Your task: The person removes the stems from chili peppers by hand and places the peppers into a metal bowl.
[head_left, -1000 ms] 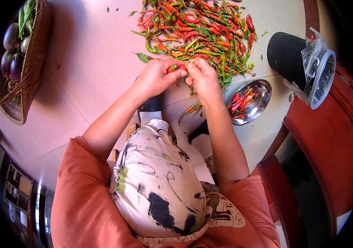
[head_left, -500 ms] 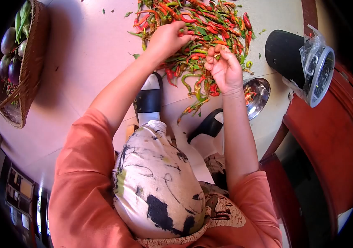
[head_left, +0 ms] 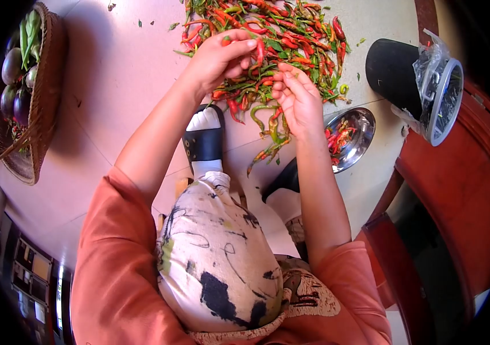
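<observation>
A large heap of red and green chili peppers [head_left: 308, 43], mixed with leaves and stems, lies on the floor in front of me. My left hand [head_left: 222, 60] is over the heap's near left side, its thumb and fingers closed on a red chili pepper [head_left: 260, 53]. Another pepper's green and red end pokes out between its fingers. Close by on the right, my right hand [head_left: 299, 100] has its thumb and forefinger pinched together near that pepper; whatever is between them is too small to name. Beside my right forearm, a shiny metal bowl [head_left: 364, 138] contains some red chilies.
A woven basket [head_left: 49, 86] with eggplants [head_left: 12, 66] and green pods stands at left. On the right are a black bin [head_left: 393, 68] with a plastic liner and grey rim, and reddish-brown wooden furniture [head_left: 452, 190]. My sandaled foot [head_left: 205, 135] is just below the heap.
My left hand has turned and drawn back from the heap, now showing a red pepper at its fingertips. My right hand has moved left toward it, uncovering more of the bowl.
</observation>
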Demonstrator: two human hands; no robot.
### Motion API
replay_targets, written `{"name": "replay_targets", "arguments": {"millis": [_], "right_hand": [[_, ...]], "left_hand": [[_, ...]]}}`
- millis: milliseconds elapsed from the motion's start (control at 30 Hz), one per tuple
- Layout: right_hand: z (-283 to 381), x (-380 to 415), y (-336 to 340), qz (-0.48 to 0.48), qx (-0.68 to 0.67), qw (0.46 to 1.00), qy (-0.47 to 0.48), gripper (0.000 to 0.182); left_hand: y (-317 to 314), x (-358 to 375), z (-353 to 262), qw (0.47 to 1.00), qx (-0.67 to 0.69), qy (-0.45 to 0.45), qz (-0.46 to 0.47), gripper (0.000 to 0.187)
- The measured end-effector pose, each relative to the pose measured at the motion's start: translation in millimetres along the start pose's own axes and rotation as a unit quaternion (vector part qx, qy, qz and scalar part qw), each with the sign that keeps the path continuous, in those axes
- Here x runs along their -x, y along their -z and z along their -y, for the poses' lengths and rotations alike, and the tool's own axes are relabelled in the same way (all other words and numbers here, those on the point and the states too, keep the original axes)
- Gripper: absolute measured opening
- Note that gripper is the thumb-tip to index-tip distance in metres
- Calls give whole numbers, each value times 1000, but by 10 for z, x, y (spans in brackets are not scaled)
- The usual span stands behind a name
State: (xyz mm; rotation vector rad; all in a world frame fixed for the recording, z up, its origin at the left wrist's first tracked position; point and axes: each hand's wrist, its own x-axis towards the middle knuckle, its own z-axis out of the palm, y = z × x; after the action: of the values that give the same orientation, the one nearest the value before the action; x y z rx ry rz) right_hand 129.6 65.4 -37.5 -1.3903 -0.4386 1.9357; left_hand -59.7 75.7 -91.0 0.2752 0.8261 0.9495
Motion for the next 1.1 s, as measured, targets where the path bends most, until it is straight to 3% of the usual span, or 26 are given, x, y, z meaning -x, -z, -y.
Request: {"name": "replay_targets", "arguments": {"millis": [33, 100, 200, 400, 467, 500, 567, 833, 900, 1067, 1100], "right_hand": [[-8, 1, -71, 0, 16, 1000, 3, 19], [-12, 41, -219, 25, 1, 1000, -3, 20], [32, 166, -444, 56, -21, 998, -6, 19], [-5, 252, -495, 1, 63, 998, 26, 15], [-1, 263, -503, -22, 47, 999, 10, 15], [1, 264, -510, -43, 30, 999, -6, 15], [-26, 260, -501, -42, 19, 999, -6, 15], [-168, 232, -504, -35, 7, 998, 58, 9], [-213, 227, -475, -30, 1, 996, 85, 5], [-306, 266, -480, -65, 10, 992, 105, 4], [-309, 280, -491, -85, -14, 992, 89, 4]], "left_hand": [[-36, 89, -15, 1000, -1, 1, 0, 21], [-116, 286, -42, 992, 119, 23, 40, 22], [-233, 408, -40, 993, 116, -19, 8, 23], [-324, 459, -21, 995, 55, -54, -56, 22], [-362, 488, -52, 979, -117, -144, -81, 18], [-368, 494, -39, 979, -116, -145, -81, 18], [-369, 510, -9, 889, -344, -279, -116, 16], [-426, 586, -34, 884, -376, -243, -132, 22], [-387, 602, -22, 828, -470, -288, -107, 23], [-395, 664, 93, 834, -448, -302, -111, 21], [-444, 689, 110, 938, -263, -186, -128, 20]]}}
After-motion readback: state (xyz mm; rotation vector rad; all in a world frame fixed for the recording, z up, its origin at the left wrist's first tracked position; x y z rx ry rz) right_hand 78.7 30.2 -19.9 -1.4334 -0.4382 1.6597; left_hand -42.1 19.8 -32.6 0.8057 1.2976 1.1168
